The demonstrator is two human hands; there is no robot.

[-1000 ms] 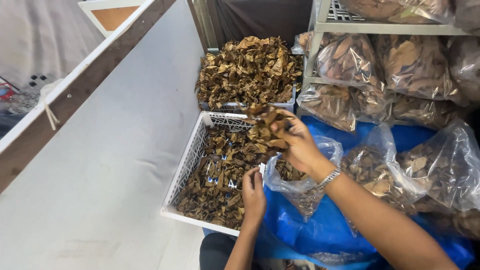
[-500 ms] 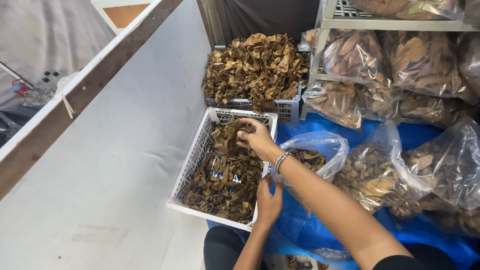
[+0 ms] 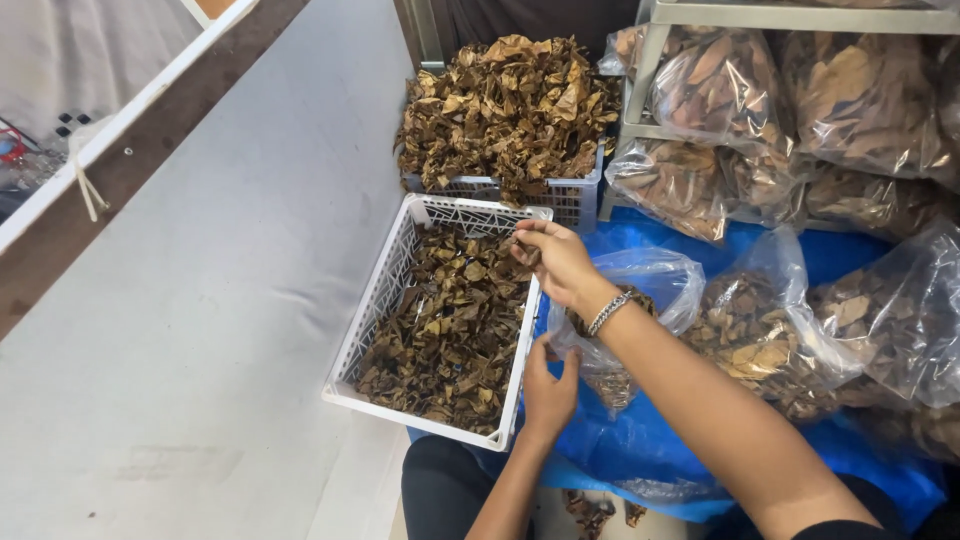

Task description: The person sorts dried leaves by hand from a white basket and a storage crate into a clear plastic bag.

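Note:
My right hand [image 3: 558, 264], with a metal bracelet on the wrist, hovers over the right rim of a white lattice crate [image 3: 372, 318]. The crate is partly filled with dried brown leaves [image 3: 445, 330]. The fingers are pinched together with a small dark bit of leaf between them. Lower down, my left hand [image 3: 548, 388] grips the edge of a clear plastic bag [image 3: 655, 285]. The bag holds more dried leaves, stands open and rests on blue sheeting [image 3: 640, 450] just right of the crate.
A second crate [image 3: 560, 196] heaped high with dried leaves stands behind the first. Several clear bags of leaves [image 3: 770, 340] lie to the right and fill a metal shelf [image 3: 640, 70]. Grey floor spreads left, up to a wooden beam [image 3: 150, 120].
My right hand carried a handful of leaves from the bag over the white crate; the handful is gone from it now. My left hand stayed on the bag.

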